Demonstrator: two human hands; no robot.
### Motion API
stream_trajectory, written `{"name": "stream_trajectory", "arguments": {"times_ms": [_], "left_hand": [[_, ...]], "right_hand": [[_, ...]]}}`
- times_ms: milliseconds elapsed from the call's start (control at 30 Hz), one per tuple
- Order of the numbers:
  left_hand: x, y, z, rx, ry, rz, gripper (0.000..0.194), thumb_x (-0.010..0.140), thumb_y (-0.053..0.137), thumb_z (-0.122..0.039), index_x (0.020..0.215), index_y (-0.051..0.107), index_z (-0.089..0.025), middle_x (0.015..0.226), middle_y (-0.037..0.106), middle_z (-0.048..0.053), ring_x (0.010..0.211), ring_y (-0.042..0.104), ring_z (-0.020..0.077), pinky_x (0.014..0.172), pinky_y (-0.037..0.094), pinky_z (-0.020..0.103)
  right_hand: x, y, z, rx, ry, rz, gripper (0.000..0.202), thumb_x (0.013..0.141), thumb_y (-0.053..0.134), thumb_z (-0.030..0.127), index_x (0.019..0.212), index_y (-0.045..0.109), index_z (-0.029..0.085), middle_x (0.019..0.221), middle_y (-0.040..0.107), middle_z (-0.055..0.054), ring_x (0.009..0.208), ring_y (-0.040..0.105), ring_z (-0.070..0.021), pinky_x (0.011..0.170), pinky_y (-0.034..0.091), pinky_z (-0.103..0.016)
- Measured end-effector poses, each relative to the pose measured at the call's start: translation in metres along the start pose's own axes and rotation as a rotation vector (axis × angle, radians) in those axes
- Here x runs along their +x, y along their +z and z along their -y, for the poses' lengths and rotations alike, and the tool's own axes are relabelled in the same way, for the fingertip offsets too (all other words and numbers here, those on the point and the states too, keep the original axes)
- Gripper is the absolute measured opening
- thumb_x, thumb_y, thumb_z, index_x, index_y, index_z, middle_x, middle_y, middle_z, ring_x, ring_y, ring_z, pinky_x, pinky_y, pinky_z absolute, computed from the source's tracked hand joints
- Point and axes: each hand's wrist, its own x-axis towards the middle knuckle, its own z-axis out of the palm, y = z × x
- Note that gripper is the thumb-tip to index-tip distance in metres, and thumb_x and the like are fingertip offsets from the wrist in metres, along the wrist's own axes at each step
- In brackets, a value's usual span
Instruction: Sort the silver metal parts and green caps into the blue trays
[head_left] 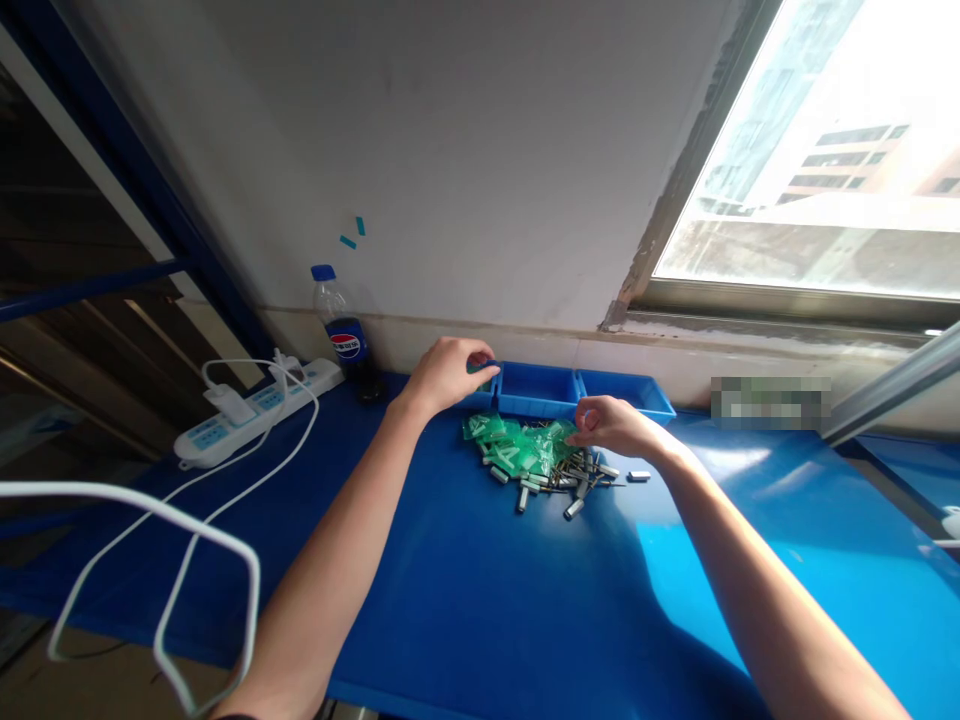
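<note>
My left hand [450,375] is over the left blue bin [478,400], its thumb and fingers curled together. A bit of green shows under these fingers; whether it is gripped or lies in the bin is unclear. At the right side of a heap of green plastic packets [517,447], my right hand [611,428] has its fingertips pinched at the edge of one packet. Small metal pieces, grey blocks [574,508] and thin brownish rods, lie under and around the packets on the blue table [480,600].
Beside the left bin stand a middle blue bin [536,390] and a right blue bin [634,393], along the wall. A cola bottle [349,340], a power strip [259,412] and white cables [247,560] are on the left. A window [817,200] is at right.
</note>
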Motion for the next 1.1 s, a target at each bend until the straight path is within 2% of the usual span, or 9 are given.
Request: {"name": "stream_trajectory", "arguments": {"times_ms": [167,300,467,633,767,900,1100], "left_hand": [[-0.001,0.015,-0.02,-0.17,0.056,0.227,0.022,0.087,0.073,-0.038,0.099,0.08,-0.021,0.092,0.08,0.005,0.087,0.075,0.0211,0.08,0.058,0.03],[-0.001,0.023,-0.028,-0.251,0.066,0.284,0.026,0.086,0.074,-0.041,0.102,0.081,-0.022,0.093,0.081,0.005,0.087,0.075,0.0205,0.079,0.058,0.029],[-0.002,0.029,-0.029,-0.304,0.054,0.295,0.035,0.085,0.076,-0.045,0.11,0.08,-0.021,0.095,0.081,0.005,0.088,0.075,0.0212,0.081,0.058,0.03],[-0.002,0.029,-0.034,-0.342,0.073,0.324,0.028,0.086,0.074,-0.044,0.096,0.081,-0.019,0.093,0.081,0.006,0.085,0.074,0.0218,0.075,0.056,0.029],[-0.002,0.026,-0.034,-0.364,0.072,0.342,0.025,0.085,0.075,-0.042,0.091,0.079,-0.018,0.088,0.08,0.006,0.08,0.073,0.0201,0.072,0.055,0.028],[-0.002,0.025,-0.03,-0.333,0.084,0.339,0.024,0.085,0.075,-0.042,0.089,0.079,-0.019,0.085,0.08,0.005,0.078,0.072,0.0189,0.07,0.054,0.027],[0.0,0.013,-0.02,-0.227,0.05,0.235,0.021,0.085,0.073,-0.039,0.086,0.078,-0.019,0.084,0.08,0.005,0.076,0.073,0.0193,0.071,0.054,0.027]], "right_hand": [[0.0,-0.001,0.005,0.317,-0.018,-0.016,0.031,0.069,0.08,0.043,0.08,0.061,0.021,0.07,0.063,0.002,0.066,0.061,-0.0164,0.061,0.047,-0.028],[-0.006,-0.008,0.018,0.473,-0.054,-0.11,0.032,0.067,0.083,0.039,0.084,0.062,0.021,0.08,0.067,-0.001,0.075,0.066,-0.0188,0.07,0.054,-0.031],[-0.011,-0.015,0.027,0.629,-0.143,-0.187,0.045,0.064,0.089,0.047,0.088,0.063,0.02,0.091,0.069,-0.004,0.083,0.07,-0.0216,0.078,0.057,-0.035],[-0.015,-0.016,0.035,0.742,-0.217,-0.165,0.055,0.062,0.091,0.058,0.09,0.062,0.021,0.097,0.07,-0.006,0.088,0.071,-0.0234,0.082,0.059,-0.04],[-0.015,-0.013,0.039,0.773,-0.213,-0.154,0.055,0.062,0.092,0.057,0.089,0.061,0.021,0.094,0.071,-0.004,0.087,0.071,-0.0224,0.084,0.059,-0.04],[-0.013,-0.008,0.038,0.718,-0.146,-0.145,0.054,0.062,0.092,0.054,0.094,0.062,0.022,0.09,0.073,-0.004,0.087,0.073,-0.0241,0.085,0.059,-0.04],[-0.007,-0.002,0.03,0.618,-0.078,-0.052,0.046,0.071,0.088,0.045,0.102,0.063,0.022,0.091,0.078,-0.006,0.089,0.075,-0.0243,0.084,0.058,-0.037]]}}
